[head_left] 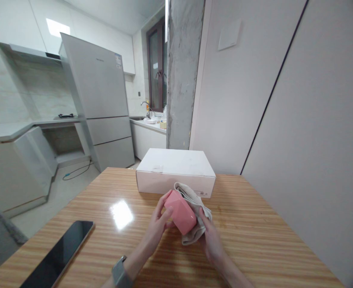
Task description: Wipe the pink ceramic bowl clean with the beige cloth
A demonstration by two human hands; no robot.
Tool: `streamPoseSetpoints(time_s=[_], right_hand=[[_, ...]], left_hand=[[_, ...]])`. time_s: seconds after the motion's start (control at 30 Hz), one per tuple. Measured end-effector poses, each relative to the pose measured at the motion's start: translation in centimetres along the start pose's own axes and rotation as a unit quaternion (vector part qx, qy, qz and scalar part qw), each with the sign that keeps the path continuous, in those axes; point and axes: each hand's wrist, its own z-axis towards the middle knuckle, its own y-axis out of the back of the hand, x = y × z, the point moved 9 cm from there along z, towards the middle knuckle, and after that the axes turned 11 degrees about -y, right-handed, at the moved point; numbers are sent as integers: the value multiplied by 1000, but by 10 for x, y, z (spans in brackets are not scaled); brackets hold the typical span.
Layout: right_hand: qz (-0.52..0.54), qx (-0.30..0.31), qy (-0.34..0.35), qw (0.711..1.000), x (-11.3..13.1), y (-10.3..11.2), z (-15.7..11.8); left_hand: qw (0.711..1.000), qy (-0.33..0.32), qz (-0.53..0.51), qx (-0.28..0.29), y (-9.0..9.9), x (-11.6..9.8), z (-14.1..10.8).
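Note:
A pink faceted object (181, 212), box-like with a smooth shiny surface, is held tilted above the table in front of me. My left hand (161, 214) grips its left end, thumb on the near face and fingers around the upper edge. Against its right side lies a folded light grey cloth (199, 228). My right hand (208, 228) holds this cloth, thumb on top, and presses it to the pink object. The fingers of my right hand are mostly hidden behind the cloth.
A white cardboard box (173, 163) stands behind my hands on the wood-grain table (104, 200). At the left front lies a black smartphone (59, 254). A wall panel (284, 120) borders the right side. Beyond the table are a fridge (101, 80) and a sink counter (149, 132).

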Motion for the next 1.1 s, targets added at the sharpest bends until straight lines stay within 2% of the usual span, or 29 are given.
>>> streamPoseSetpoints(time_s=[0.17,0.33,0.47,0.57,0.7,0.87,0.97,1.1], right_hand=[[-29,14,27,999,6,-1,1],[-44,17,40,998,14,-2,1],[-37,18,25,999,9,-3,0],[-10,-6,3,1000,1,1,-2],[14,-34,-37,999,-3,2,-6],[2,-14,-55,998,3,-11,1],[3,-4,-59,998,4,-13,8],[6,4,-63,998,4,-10,7]], left_hand=[[996,39,-63,-43,4,5,-1],[994,65,-88,5,-5,18,-5],[1000,15,1,6,2,11,-1],[997,-27,70,-4,5,1,1],[996,-37,85,-7,5,-1,1],[995,-49,83,-33,14,0,5],[998,-16,45,-50,17,4,6],[997,55,-35,-41,8,14,2]])
